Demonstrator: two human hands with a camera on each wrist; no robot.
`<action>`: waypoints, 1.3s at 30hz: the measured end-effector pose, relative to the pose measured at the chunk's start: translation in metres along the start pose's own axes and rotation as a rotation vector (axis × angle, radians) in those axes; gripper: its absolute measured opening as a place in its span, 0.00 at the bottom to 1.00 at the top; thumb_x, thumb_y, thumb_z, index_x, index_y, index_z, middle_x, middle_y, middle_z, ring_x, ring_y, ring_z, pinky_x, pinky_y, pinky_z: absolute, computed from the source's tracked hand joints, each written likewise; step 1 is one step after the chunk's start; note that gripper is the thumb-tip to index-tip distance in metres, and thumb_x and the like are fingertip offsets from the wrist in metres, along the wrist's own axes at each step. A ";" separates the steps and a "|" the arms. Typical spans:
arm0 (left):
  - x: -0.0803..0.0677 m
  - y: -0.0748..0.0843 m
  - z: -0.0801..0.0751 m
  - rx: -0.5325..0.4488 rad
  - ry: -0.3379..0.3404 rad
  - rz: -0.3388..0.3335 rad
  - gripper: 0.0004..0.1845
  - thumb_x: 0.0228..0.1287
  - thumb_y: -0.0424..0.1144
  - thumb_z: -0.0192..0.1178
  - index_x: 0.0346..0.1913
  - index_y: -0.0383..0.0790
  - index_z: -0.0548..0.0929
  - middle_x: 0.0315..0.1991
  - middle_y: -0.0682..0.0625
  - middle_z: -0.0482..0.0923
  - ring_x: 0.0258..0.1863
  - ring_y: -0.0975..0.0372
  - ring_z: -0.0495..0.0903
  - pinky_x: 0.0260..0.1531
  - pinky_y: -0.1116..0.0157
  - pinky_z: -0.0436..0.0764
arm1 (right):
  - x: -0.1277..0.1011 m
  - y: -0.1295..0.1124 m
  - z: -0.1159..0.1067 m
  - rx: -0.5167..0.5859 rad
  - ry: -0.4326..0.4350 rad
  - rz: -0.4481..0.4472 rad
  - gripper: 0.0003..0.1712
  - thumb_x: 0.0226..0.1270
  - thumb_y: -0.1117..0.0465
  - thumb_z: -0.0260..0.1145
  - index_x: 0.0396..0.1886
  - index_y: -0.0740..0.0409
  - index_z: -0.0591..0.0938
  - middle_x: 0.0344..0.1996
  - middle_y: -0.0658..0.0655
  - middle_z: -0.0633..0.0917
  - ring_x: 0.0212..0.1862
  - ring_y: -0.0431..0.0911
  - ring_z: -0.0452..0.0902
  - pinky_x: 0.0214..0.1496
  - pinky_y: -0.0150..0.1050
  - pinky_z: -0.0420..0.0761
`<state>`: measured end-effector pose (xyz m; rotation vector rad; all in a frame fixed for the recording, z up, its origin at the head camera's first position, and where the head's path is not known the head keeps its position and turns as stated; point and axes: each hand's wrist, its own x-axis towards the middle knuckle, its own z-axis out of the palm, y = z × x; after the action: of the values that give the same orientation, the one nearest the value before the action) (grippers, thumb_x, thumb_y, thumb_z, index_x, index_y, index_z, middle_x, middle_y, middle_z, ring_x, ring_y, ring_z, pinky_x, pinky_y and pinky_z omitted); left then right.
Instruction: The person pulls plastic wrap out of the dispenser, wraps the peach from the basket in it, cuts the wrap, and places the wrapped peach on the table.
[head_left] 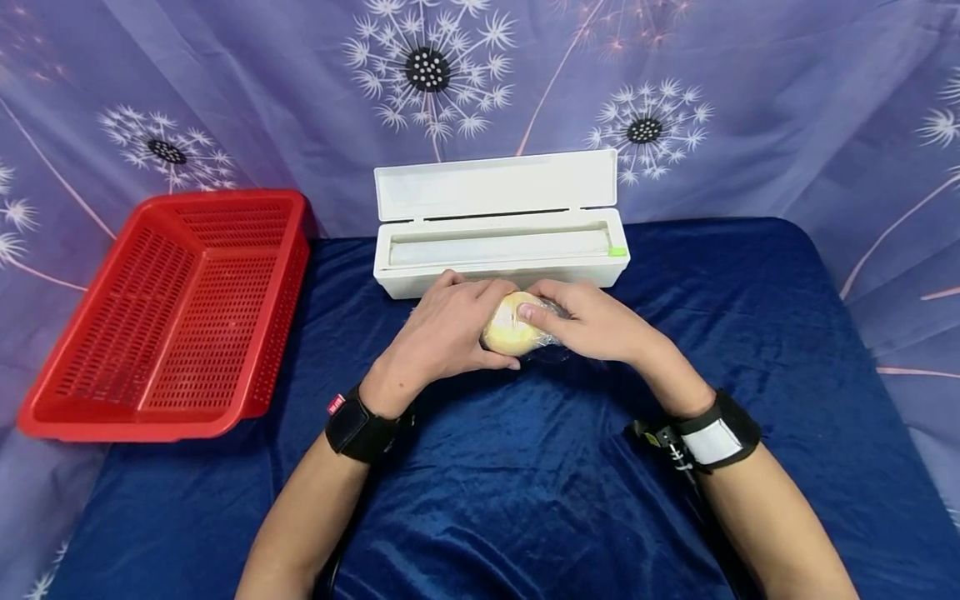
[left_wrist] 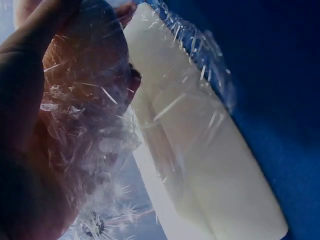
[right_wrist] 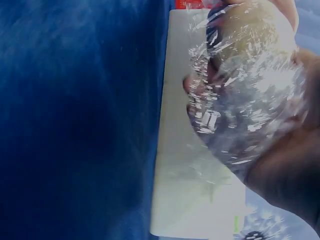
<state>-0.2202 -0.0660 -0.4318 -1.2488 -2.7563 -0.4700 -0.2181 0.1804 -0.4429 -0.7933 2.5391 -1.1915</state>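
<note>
Ten fingers [head_left: 480, 293] around wrapped bun [head_left: 507, 331]

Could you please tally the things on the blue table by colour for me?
Red: 1, the basket
White: 1, the open film box
Yellow: 1, the film-wrapped round food, held by left hand and right hand
Total: 3

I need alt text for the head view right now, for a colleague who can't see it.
Both hands, left hand and right hand, hold a yellowish round item in clear wrap on a blue tablecloth. Behind it stands an open white wrap dispenser; a red basket sits left.
</note>
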 end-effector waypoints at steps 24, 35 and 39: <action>0.000 -0.009 -0.011 -0.654 -0.204 -0.226 0.35 0.57 0.66 0.76 0.62 0.54 0.81 0.43 0.59 0.85 0.36 0.64 0.84 0.37 0.61 0.84 | -0.023 -0.040 -0.010 -0.423 0.122 -0.387 0.58 0.52 0.30 0.81 0.78 0.52 0.73 0.72 0.55 0.75 0.73 0.53 0.71 0.73 0.56 0.67; -0.003 -0.007 -0.013 -0.696 -0.250 -0.270 0.38 0.56 0.65 0.78 0.66 0.53 0.79 0.46 0.57 0.84 0.38 0.62 0.85 0.39 0.59 0.85 | -0.022 -0.040 -0.005 -0.490 0.082 -0.343 0.55 0.56 0.38 0.83 0.79 0.52 0.71 0.68 0.57 0.77 0.65 0.56 0.77 0.68 0.57 0.74; -0.002 -0.007 -0.013 -0.725 -0.265 -0.273 0.35 0.57 0.64 0.77 0.62 0.52 0.80 0.44 0.55 0.84 0.38 0.61 0.84 0.38 0.59 0.85 | -0.020 -0.039 -0.004 -0.515 0.100 -0.347 0.51 0.56 0.42 0.85 0.75 0.53 0.74 0.67 0.56 0.78 0.64 0.55 0.78 0.67 0.56 0.75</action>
<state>-0.2247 -0.0757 -0.4217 -1.0791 -3.1098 -1.5372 -0.1888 0.1734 -0.4113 -1.3632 2.9185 -0.6574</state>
